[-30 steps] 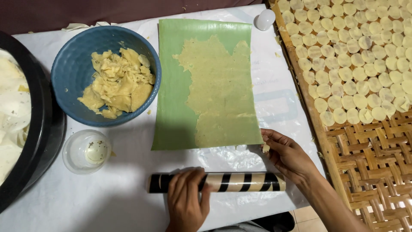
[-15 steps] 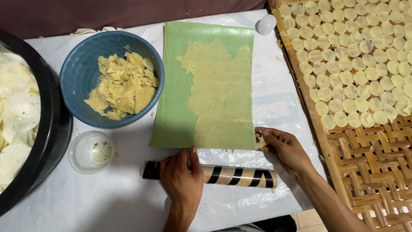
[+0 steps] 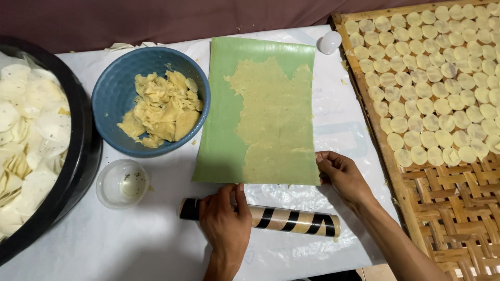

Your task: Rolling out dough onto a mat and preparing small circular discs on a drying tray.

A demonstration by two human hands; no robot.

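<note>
While the left hand (image 3: 225, 225) is lying curled over a striped black-and-tan rolling pin (image 3: 260, 217) on the white table cover (image 3: 130, 244), the right hand (image 3: 341, 174) is pinching the lower right corner of a green sheet (image 3: 224, 135) spread with thin yellow dough (image 3: 276, 119). A blue bowl (image 3: 112, 104) of dough scraps is sitting left of the sheet, and a woven bamboo tray (image 3: 458, 208) of small dough rounds is lying to the right.

Even, bright overhead light; soft shadows under hands; mild glare on plastic sheet (image 3: 333, 130); sharp focus throughout.
</note>
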